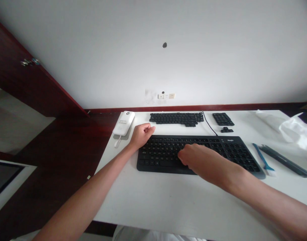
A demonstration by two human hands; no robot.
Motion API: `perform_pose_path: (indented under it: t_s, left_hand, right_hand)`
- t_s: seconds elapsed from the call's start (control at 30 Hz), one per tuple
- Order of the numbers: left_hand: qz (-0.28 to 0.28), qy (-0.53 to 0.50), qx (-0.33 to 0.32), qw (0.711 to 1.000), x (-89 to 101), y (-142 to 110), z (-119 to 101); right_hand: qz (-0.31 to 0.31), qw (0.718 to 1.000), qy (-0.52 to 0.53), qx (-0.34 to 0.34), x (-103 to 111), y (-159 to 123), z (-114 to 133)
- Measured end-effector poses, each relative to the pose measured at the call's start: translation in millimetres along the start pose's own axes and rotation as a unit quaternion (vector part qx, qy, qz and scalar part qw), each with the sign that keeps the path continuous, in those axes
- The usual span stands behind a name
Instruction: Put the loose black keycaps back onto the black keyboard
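Observation:
A black keyboard [218, 150] lies on the white table [155, 201] in front of me. My left hand [141, 134] rests at its far left corner, fingers curled into a loose fist with nothing visible in them. Over the middle of the keys, my right hand [193, 156] is curled with its fingertips pressed down on the lower key rows; what is under them is hidden. Behind the keyboard sit a block of loose black keycaps [176, 118], a smaller keycap block [223, 118] and a tiny cluster of keycaps [227, 130].
A white power bank [124, 123] with a short cable lies at the table's back left. To the right are a blue brush tool [262, 159], a dark long tool [284, 160] and a white plastic bag [294, 129]. A dark red cabinet [30, 83] stands left.

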State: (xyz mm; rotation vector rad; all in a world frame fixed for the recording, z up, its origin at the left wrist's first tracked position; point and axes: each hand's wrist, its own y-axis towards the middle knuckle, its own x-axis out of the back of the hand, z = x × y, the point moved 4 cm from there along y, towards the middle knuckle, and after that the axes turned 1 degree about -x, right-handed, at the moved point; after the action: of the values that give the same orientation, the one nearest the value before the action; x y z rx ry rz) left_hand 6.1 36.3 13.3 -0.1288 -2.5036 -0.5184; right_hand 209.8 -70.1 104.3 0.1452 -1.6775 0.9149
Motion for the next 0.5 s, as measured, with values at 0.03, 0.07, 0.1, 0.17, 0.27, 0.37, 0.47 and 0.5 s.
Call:
perform_pose_path:
  t_s: [0.03,0.07,0.1,0.17,0.27,0.37,0.47,0.5]
  left_hand:
    - [-0.001,-0.001,-0.001,1.0,0.3,0,0]
    - [-0.001,-0.001,-0.002,1.0,0.4,0,-1]
    - [-0.001,0.0,-0.003,1.0,0.5,0,-1]
    - [-0.001,-0.001,-0.003,1.0,0.2,0,-2]
    - [-0.003,-0.008,-0.002,1.0,-0.9,0,0]
    - [-0.004,-0.018,0.0,1.0,-2.1,0,1]
    - [-0.007,-0.018,0.003,1.0,-2.3,0,1]
    - [-0.008,-0.017,0.003,1.0,-2.0,0,1]
  right_hand:
    - [0.007,0.999,0.036,-0.013,-2,4,-6]
    - [0.018,0.996,0.078,-0.027,-5,8,-14]
    - [0.037,0.992,0.115,-0.042,-8,13,-21]
    - [0.054,0.984,0.16,-0.059,-12,21,-34]
    - [0.057,0.979,0.179,-0.077,-11,27,-46]
    - [0.058,0.981,0.159,-0.089,-6,30,-49]
    - [0.064,0.985,0.139,-0.086,-2,34,-47]
    - [0.068,0.985,0.135,-0.081,-2,35,-45]
